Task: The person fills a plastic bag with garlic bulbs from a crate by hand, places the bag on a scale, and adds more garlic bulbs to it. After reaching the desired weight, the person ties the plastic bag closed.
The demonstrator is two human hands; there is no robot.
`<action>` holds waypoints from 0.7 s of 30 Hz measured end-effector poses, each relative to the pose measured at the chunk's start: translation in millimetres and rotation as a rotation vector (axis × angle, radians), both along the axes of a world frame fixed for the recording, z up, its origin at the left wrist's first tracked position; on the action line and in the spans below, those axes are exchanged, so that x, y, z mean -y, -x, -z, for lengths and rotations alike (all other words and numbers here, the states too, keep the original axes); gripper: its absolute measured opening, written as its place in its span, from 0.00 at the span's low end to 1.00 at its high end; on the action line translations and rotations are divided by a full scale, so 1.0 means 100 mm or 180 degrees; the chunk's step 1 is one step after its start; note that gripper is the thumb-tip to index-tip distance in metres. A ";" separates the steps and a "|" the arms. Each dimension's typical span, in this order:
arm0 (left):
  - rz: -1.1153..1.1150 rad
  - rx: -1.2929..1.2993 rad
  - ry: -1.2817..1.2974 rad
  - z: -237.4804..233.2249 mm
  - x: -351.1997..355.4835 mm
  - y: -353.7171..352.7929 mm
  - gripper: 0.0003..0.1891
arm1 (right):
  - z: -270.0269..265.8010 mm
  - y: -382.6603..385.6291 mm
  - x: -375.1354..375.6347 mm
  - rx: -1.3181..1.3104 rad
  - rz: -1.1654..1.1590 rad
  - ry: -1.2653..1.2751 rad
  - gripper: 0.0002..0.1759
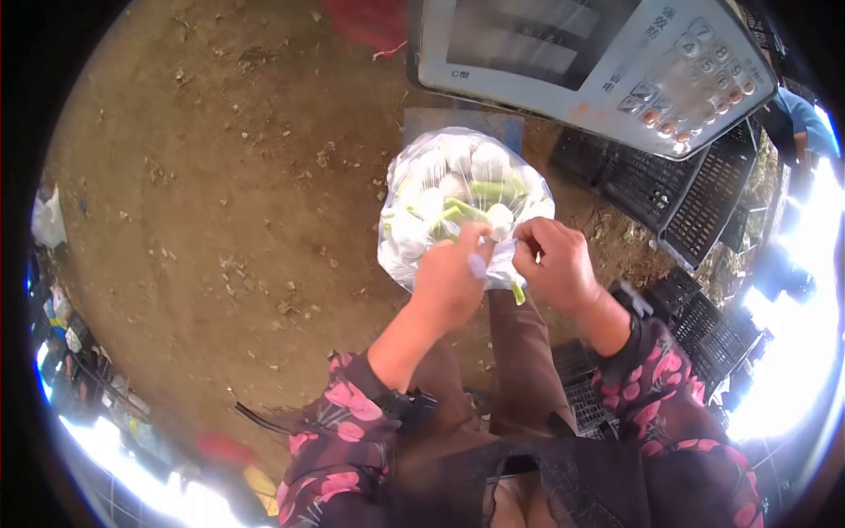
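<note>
A clear plastic bag [449, 176] full of white, round vegetables with green stalks rests on a blue scale platform [422, 123]. At its near edge my left hand [449, 277] pinches the gathered plastic between thumb and fingers. My right hand [559, 260], just to the right, is closed on another part of the bag's top, its thumb and forefinger pressed together. A green stalk [519, 293] pokes out below the bag between the hands.
A scale display with a keypad [704, 79] stands above the bag at the upper right. Black plastic crates [651, 185] are stacked at the right. A red sack [365, 18] lies at the top. Brown dirt floor [202, 211] spreads to the left.
</note>
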State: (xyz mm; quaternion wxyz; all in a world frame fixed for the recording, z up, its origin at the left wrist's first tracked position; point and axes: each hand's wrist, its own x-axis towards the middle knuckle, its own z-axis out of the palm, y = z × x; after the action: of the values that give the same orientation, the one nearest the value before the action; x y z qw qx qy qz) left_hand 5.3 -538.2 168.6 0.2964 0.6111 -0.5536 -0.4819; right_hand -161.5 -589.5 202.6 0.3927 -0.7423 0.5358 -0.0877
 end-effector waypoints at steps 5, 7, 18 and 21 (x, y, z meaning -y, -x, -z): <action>0.0174 -0.2054 -0.2198 0.05 0.11 -0.21 0.12 | -0.15 -0.22 -0.60 0.0469 0.0847 -0.0370 0.05; 0.0119 -0.1977 -0.2021 0.05 0.06 -0.19 0.10 | 0.00 -0.15 -0.59 0.0532 0.0294 -0.0304 0.05; 0.0178 0.0444 0.2094 0.16 -0.20 -0.02 0.09 | 0.16 -0.20 0.20 -0.0594 -0.0852 -0.0958 0.23; -0.0432 0.1086 0.2366 0.16 -0.25 0.05 0.08 | 0.13 -0.23 0.36 -0.0317 -0.0275 -0.2596 0.20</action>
State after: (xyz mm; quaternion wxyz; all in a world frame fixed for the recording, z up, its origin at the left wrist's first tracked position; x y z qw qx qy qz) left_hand -0.2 -513.6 152.3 0.4321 0.5687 -0.6895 -0.1204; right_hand -138.8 -625.7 189.4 0.6316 -0.5510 0.5133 0.1844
